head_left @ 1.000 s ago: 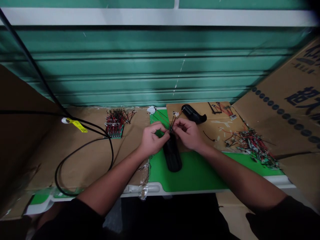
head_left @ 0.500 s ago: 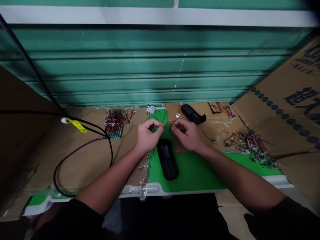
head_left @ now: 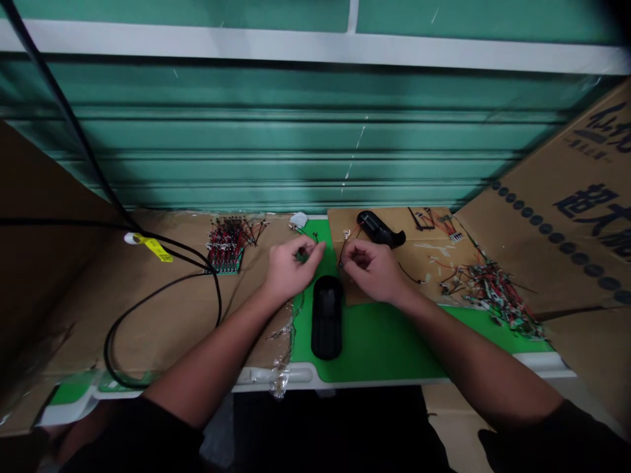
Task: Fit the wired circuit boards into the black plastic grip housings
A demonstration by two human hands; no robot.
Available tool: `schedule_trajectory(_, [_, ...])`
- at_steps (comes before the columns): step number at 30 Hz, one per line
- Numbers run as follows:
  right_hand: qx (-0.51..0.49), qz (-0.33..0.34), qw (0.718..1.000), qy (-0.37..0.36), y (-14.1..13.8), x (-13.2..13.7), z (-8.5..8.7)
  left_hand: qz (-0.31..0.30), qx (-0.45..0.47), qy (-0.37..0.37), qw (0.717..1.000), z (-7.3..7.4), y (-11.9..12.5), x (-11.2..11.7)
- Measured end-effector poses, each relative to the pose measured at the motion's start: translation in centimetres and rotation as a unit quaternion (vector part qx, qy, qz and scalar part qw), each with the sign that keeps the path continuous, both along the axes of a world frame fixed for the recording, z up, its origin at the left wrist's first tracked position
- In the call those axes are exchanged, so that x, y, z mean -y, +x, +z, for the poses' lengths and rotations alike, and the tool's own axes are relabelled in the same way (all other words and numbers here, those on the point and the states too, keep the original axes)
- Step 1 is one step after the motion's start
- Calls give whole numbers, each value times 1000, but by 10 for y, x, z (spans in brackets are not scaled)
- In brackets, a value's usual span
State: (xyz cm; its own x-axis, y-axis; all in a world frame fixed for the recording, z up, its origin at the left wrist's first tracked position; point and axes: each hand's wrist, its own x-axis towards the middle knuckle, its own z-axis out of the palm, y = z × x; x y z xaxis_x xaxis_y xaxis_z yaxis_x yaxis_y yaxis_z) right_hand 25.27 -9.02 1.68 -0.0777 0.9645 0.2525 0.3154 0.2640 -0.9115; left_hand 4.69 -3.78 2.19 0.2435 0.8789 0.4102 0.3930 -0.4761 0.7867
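Your hands are apart, with a small gap between them over the green mat. Your right hand looks pinched on a thin red-and-black lead, which runs up to a tiny white connector. Your left hand is curled, fingertips close together near the mat's top edge. Can't tell if it holds anything; a thin dark wire may be there, too small to confirm.

Black oblong housing sits on the mat, just below and between your hands, touching neither, long axis pointing away from you. Second black part, shaped like a handle, lies on the cardboard sheet just past your right fingers.

Around you: on the left, a green board strip packed with red-and-black leads. On the right, a loose wire pile with small boards mixed in. Top right of the sheet, a few wired connectors. Black cable loops across the cardboard on the far left, with a yellow tag on it. Clear tape hangs at the mat's left edge. Green roller shutter behind the bench.
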Motion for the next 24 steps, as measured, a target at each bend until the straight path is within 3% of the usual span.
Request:
schedule_trajectory(3, [83,9,996,23,-4,6,5,-68,139,-125,980,4,15,11])
schedule_trajectory(7, [89,6,995,40,-6,8,5,-67,206,-204,955,5,19,12])
schedule_trajectory(14, [80,28,995,48,-4,8,6,-64,251,-233,937,8,17,8])
schedule_trajectory(19, [97,44,992,64,-4,10,5,-48,235,-240,941,6,17,8])
schedule_trajectory(24, [-25,-11,999,46,-6,9,0,-25,271,-245,931,6,14,4])
